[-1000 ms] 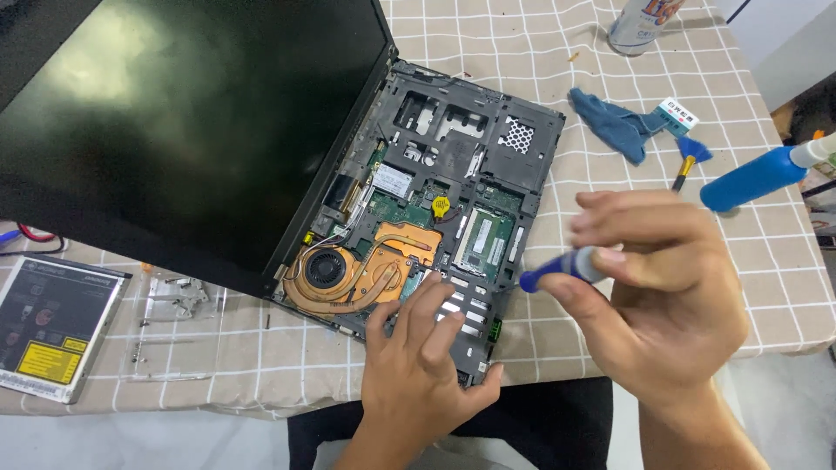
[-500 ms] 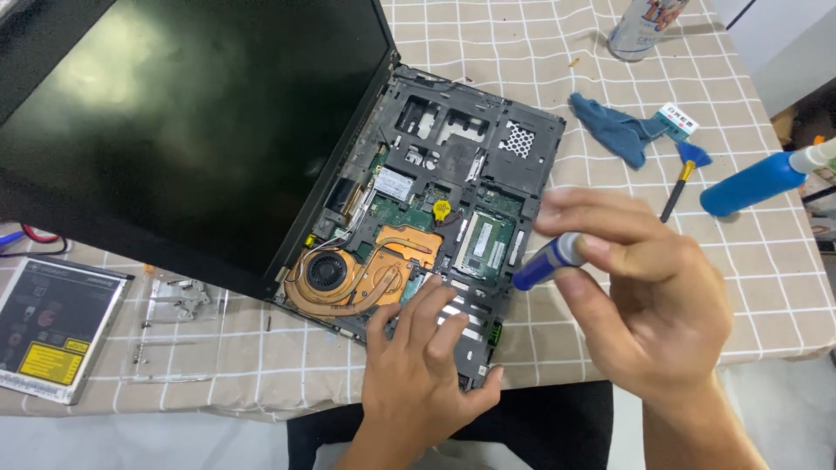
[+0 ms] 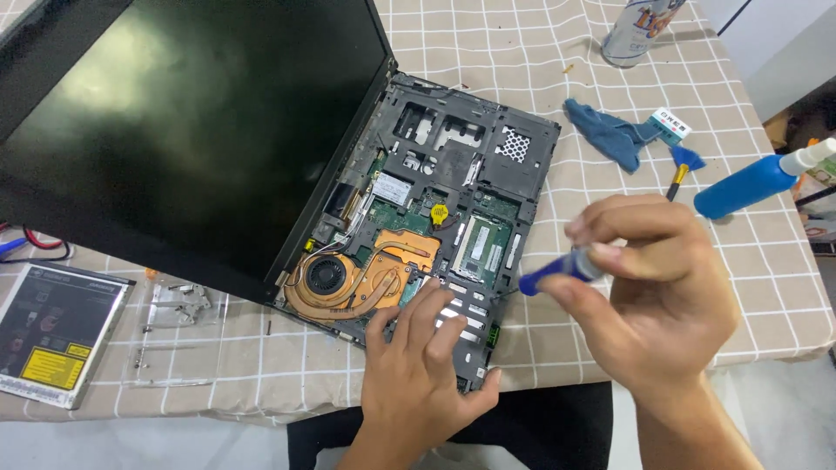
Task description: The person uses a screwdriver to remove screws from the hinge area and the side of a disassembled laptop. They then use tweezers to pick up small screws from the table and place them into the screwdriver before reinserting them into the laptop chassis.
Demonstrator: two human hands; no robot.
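An opened laptop (image 3: 488, 165) lies on the checked tablecloth with its keyboard removed, showing the green board, a copper heat pipe (image 3: 383, 265) and a round fan (image 3: 326, 277). Its dark screen (image 3: 174, 122) leans back to the left. My left hand (image 3: 422, 365) rests flat on the laptop's near edge, fingers spread by the heat pipe. My right hand (image 3: 649, 292) hovers to the right of the laptop, gripping a small tube with a blue tip (image 3: 549, 274) that points toward the memory module (image 3: 482, 248).
A blue cloth (image 3: 605, 130), a small blue-headed brush (image 3: 684, 165) and a blue spray bottle (image 3: 753, 184) lie at the right. A can (image 3: 636, 30) stands at the back. An optical drive (image 3: 57, 331) and a clear bracket (image 3: 174, 335) sit at the front left.
My right hand has shifted slightly left and up with the blue-tipped tube, turning its tip toward the laptop. My left hand stays on the laptop's near edge.
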